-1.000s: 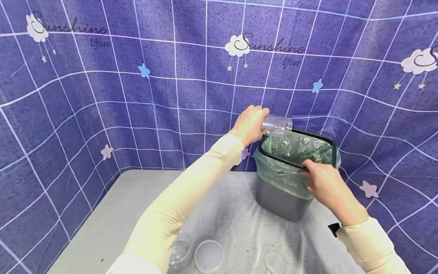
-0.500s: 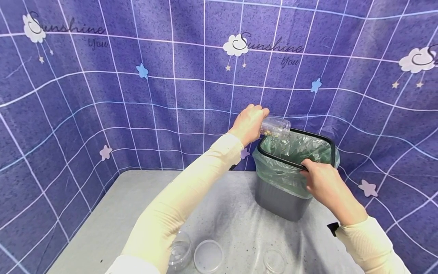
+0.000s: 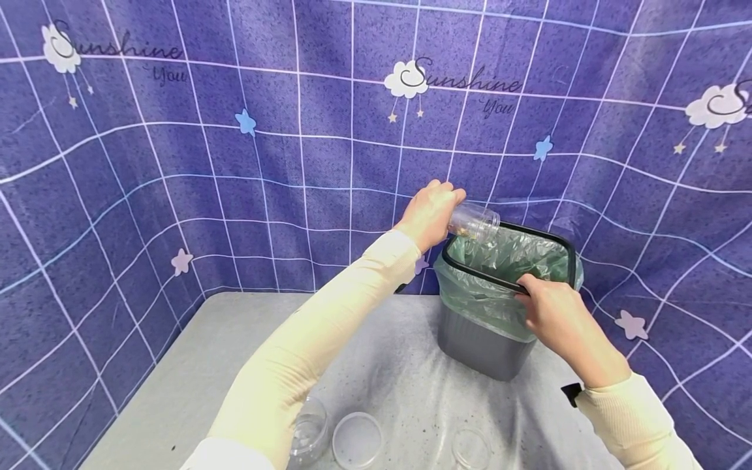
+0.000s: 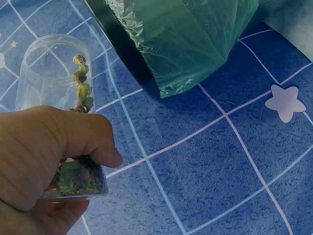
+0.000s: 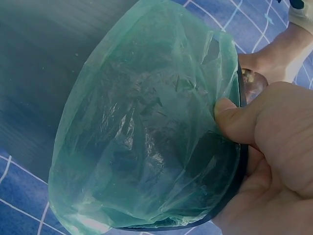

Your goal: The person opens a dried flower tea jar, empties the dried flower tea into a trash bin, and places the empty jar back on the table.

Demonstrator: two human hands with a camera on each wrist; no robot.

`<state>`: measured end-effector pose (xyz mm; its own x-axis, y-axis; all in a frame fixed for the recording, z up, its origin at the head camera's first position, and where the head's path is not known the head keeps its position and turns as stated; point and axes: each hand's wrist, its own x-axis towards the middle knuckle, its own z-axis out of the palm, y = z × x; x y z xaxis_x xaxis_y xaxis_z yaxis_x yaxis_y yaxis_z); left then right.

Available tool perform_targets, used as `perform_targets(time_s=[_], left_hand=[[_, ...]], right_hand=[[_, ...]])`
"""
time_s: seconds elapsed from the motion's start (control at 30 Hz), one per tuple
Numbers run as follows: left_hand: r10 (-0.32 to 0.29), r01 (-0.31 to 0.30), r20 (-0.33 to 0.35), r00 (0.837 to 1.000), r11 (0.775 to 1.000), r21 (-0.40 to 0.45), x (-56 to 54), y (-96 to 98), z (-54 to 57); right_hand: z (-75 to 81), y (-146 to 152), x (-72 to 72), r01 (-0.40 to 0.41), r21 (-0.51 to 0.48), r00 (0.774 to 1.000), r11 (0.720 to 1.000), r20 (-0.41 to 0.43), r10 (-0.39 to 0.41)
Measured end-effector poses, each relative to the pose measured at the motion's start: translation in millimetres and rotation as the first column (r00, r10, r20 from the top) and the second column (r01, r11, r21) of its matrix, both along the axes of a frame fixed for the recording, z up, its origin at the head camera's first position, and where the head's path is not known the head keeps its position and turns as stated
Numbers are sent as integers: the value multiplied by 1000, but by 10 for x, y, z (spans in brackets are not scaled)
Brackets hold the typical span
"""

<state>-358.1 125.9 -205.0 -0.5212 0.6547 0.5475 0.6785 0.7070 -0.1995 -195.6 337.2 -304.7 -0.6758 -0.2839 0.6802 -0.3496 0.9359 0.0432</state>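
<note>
My left hand grips a clear plastic jar, tipped nearly on its side with its mouth over the bin's near-left rim. Small dried flower buds, yellow-green, lie along the jar's wall in the left wrist view, and a darker heap sits at its base behind the fingers. My right hand holds the black rim of a grey trash bin, thumb on top. A green bag lines the bin and folds down outside it. Most of the bin's inside is hidden.
At the table's front stand a clear jar, partly behind my left sleeve, a whitish round lid and a clear round piece. A purple patterned cloth hangs behind the grey table.
The buds in the jar have shifted a little along its wall toward the mouth. Both hands keep their hold in nearly the same place.
</note>
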Motion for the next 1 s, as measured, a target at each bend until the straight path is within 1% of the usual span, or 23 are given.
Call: perform_targets(time_s=[0.17,0.37,0.47,0.73,1.0], left_hand=[[-4,4,-23,1000,1000,-15,5,14,-4],[-26,26,-52,998,1000,-17,5,29,0],[-25,24,-64,998,999,-22,11,39,9],[-25,23,-65,998,999,-28,25,59,22],[-17,14,-60,998,998,-56,60,93,55]], right_hand=[[-3,3,2,1,1,1000,1000,3,-1],[-2,14,-6,-2,4,1000,1000,2,2],[-4,18,-10,-4,4,1000,1000,0,4],[-3,20,-9,-3,4,1000,1000,15,3],[-3,18,-7,-8,0,1000,1000,5,8]])
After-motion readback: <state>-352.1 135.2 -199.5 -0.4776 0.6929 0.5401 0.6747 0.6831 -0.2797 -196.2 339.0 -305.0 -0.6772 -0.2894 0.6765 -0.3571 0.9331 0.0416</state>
